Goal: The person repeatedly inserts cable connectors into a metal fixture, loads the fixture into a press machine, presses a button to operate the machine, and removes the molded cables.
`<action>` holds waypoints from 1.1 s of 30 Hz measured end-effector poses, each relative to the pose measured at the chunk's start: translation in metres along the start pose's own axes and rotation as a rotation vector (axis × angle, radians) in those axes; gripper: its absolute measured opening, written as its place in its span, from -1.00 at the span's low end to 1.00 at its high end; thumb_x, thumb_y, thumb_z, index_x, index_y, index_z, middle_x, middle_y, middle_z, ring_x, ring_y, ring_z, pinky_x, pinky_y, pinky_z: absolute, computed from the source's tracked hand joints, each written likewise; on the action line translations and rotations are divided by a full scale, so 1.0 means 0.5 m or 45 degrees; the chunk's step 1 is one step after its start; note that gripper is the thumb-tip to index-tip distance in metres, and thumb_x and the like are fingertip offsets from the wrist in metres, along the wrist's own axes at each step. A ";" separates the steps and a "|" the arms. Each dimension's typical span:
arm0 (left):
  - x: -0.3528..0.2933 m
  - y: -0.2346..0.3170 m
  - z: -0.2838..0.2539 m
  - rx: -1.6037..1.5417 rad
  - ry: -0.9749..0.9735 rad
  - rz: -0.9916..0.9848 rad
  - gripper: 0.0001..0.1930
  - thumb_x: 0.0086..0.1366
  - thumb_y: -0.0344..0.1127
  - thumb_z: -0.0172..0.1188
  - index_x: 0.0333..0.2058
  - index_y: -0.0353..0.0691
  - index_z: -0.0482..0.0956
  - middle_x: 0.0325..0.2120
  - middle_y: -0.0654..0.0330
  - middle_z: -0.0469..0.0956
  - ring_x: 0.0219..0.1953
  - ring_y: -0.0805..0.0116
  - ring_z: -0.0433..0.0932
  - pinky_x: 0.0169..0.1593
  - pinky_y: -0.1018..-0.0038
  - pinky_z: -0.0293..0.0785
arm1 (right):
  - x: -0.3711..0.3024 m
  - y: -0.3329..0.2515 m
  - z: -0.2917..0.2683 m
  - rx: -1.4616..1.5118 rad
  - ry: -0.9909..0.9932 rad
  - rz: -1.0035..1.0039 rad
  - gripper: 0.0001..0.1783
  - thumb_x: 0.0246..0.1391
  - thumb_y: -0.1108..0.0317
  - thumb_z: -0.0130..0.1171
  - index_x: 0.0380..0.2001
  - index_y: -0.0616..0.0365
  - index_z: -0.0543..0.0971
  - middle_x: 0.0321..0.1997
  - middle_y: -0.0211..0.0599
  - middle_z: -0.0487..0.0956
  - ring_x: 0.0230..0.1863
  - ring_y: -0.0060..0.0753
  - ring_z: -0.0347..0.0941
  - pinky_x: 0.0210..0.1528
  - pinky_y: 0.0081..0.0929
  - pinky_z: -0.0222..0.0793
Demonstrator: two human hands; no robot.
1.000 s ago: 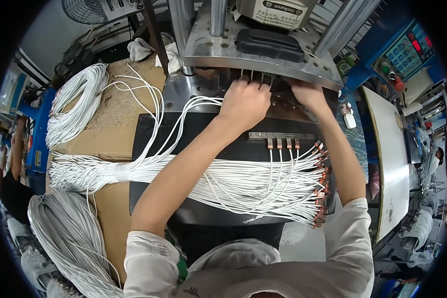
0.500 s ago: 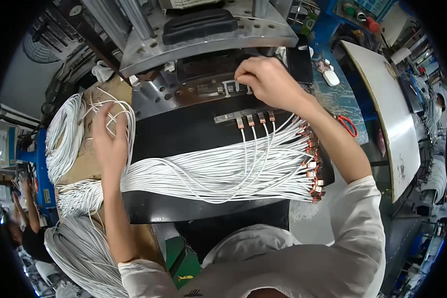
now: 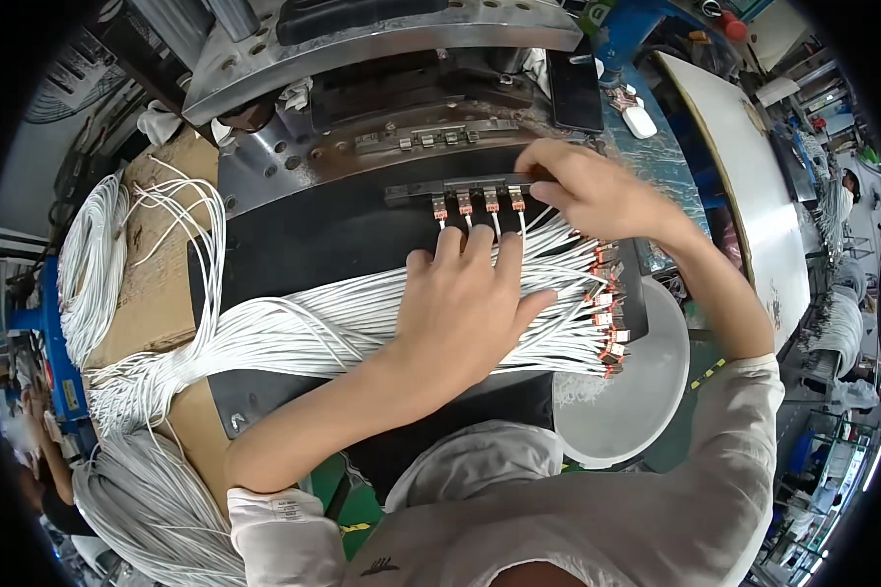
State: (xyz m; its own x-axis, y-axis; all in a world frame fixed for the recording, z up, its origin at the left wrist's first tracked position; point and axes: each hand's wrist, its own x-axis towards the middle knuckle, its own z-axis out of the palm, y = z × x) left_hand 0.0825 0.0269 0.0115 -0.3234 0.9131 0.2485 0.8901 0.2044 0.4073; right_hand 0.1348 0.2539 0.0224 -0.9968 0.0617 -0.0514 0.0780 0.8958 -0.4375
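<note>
Head view: left hand [image 3: 465, 303] fingers spread flat pinning white wires [image 3: 294, 328], right hand [image 3: 587, 191] pinching fixture bar [image 3: 460, 188]; best kept level w/ terminals [image 3: 478, 203] seated evenly.

1. Wire bundle [image 3: 294, 328] lies across the mat [image 3: 294, 235], left hand [image 3: 460, 303] on top.
2. Right hand [image 3: 587, 191] touches the terminal bar [image 3: 460, 188] behind it.
3. Bowl [image 3: 646, 391] sits right of the mat.

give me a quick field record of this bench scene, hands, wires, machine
left hand: flat, palm down on the white wires
right hand: fingertips at the dark bar holding four terminal ends
wire ends: red-tipped, fanned at the right by a white bowl
machine: metal press behind the bar
spare wires: bundles on the left
</note>
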 end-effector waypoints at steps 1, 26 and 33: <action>0.009 -0.001 0.003 0.063 -0.007 -0.011 -0.61 0.26 -0.06 0.25 -0.24 -0.37 0.57 -0.28 0.04 0.51 -0.19 0.09 0.50 -0.15 0.15 0.47 | 0.009 0.001 0.003 0.003 0.001 -0.004 -0.71 0.28 0.39 0.08 0.03 0.21 0.52 -0.17 -0.34 0.59 -0.14 -0.45 0.48 -0.06 -0.37 0.40; 0.235 -0.331 -0.018 0.249 0.361 0.006 -0.71 0.29 -0.16 0.14 -0.36 -0.29 0.66 -0.43 -0.05 0.64 -0.37 -0.04 0.64 -0.21 0.16 0.59 | 0.361 0.145 0.004 -0.682 0.749 -0.150 -0.64 0.14 0.14 0.21 -0.04 0.06 0.58 -0.02 -0.27 0.61 -0.01 -0.26 0.49 0.06 -0.27 0.38; 0.201 -0.310 -0.015 0.544 0.591 -0.199 -0.60 0.32 0.01 0.09 -0.10 -0.18 0.64 -0.12 -0.01 0.59 0.01 0.03 0.53 0.05 0.00 0.42 | 0.275 0.011 0.006 0.193 0.548 0.136 -0.72 0.21 0.19 0.13 -0.16 0.15 0.62 -0.31 -0.29 0.64 -0.49 -0.47 0.42 -0.40 -0.46 0.35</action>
State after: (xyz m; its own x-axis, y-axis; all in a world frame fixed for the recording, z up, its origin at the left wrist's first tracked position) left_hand -0.0903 0.0844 -0.0199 -0.4793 0.6335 0.6075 0.8397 0.5322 0.1075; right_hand -0.0015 0.2659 0.0100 -0.8978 0.3560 0.2593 0.1510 0.8018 -0.5782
